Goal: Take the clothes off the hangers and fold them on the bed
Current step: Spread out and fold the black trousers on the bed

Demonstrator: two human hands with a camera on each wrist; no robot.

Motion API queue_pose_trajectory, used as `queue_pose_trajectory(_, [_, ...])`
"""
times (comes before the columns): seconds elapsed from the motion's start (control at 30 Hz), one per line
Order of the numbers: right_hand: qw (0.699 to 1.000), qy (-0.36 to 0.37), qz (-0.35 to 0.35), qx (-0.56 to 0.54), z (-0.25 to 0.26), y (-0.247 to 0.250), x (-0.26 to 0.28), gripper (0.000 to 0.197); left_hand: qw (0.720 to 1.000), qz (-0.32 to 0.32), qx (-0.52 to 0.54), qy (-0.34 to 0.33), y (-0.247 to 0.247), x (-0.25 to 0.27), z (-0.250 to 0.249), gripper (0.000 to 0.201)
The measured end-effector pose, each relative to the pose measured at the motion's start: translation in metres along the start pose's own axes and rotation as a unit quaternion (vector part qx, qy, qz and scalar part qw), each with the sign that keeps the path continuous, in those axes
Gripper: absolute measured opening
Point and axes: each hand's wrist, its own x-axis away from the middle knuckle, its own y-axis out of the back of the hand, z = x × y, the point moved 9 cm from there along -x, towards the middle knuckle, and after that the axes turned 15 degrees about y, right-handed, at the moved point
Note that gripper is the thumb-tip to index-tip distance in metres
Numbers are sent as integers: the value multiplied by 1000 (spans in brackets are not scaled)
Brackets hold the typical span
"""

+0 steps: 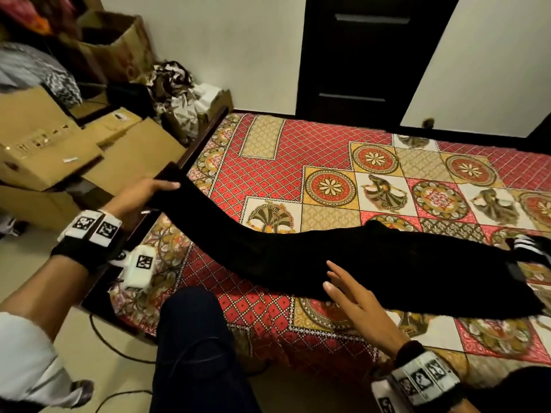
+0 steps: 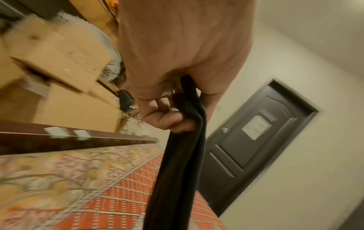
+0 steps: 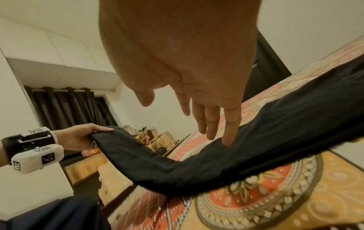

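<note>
Head view first: a long black garment, probably trousers folded lengthwise, stretches across the patterned bedspread, its right end lying flat and its left end lifted off the bed's wooden edge. The left hand pinches that raised end, seemingly to keep the cloth taut so it will not bunch. The right hand lies over the middle of the garment with straight, spread fingers, holding nothing; it looks placed to smooth the fabric or to mark where the fold will go. No hanger shows on this piece, so the folding step seems under way. A second dark item with white stripes sits at the garment's far right end, and cardboard boxes crowd the floor beside the bed. Left wrist view: the fingers curl round a bunched strip of black cloth, thumb and fingers clamped on it, with the strip hanging down toward the bed. Right wrist view: the fingertips are extended and relaxed, one just meeting the cloth, while the other hand grips the raised end in the background.
</note>
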Motion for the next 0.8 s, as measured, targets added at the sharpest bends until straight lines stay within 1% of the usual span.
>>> queue_pose_trajectory(0.07, [996, -4, -63, -68, 8, 24, 7, 64, 998, 28, -11, -49, -50, 39, -59, 5])
queue_pose_trajectory(0.13, [980, -13, -126, -155, 15, 48, 10, 83, 992, 60, -23, -111, -105, 76, -106, 6])
queue_pose_trajectory(0.2, [954, -34, -176, -242, 20, 69, 7, 100, 980, 103, -67, -156, -171, 103, -130, 6])
queue_pose_trajectory(0.23, [937, -45, -195, -286, 20, 81, 8, 103, 972, 125, -95, -174, -211, 120, -135, 6])
queue_pose_trajectory(0.27, [920, -57, -207, -329, 20, 89, 9, 101, 963, 141, -125, -190, -252, 137, -134, 5])
queue_pose_trajectory(0.3, [901, -67, -218, -369, 17, 99, 11, 93, 953, 154, -155, -210, -295, 155, -129, 3])
queue_pose_trajectory(0.37, [869, -90, -230, -428, 9, 114, 12, 68, 937, 159, -196, -240, -370, 174, -104, 3])
queue_pose_trajectory(0.4, [859, -99, -241, -442, 2, 127, 16, 62, 931, 166, -213, -245, -409, 184, -87, 7])
queue_pose_trajectory(0.47, [848, -123, -270, -439, -22, 155, 24, 51, 919, 172, -249, -255, -472, 208, -52, 23])
queue_pose_trajectory(0.53, [843, -173, -286, -422, -52, 177, 38, 37, 916, 164, -263, -256, -510, 225, -23, 23])
queue_pose_trajectory(0.57, [846, -195, -296, -399, -69, 189, 46, 30, 918, 166, -257, -252, -525, 233, -12, 25])
queue_pose_trajectory(0.63, [858, -230, -324, -326, -100, 212, 61, 17, 919, 184, -248, -244, -542, 242, 7, 34])
queue_pose_trajectory(0.67, [866, -242, -337, -279, -111, 220, 65, 10, 917, 198, -239, -252, -546, 244, 12, 40])
queue_pose_trajectory(0.73, [881, -244, -344, -215, -123, 235, 64, 21, 907, 223, -210, -288, -548, 248, 16, 45])
queue_pose_trajectory(0.8, [899, -212, -330, -195, -119, 252, 52, 21, 892, 200, -207, -349, -536, 243, 13, 39])
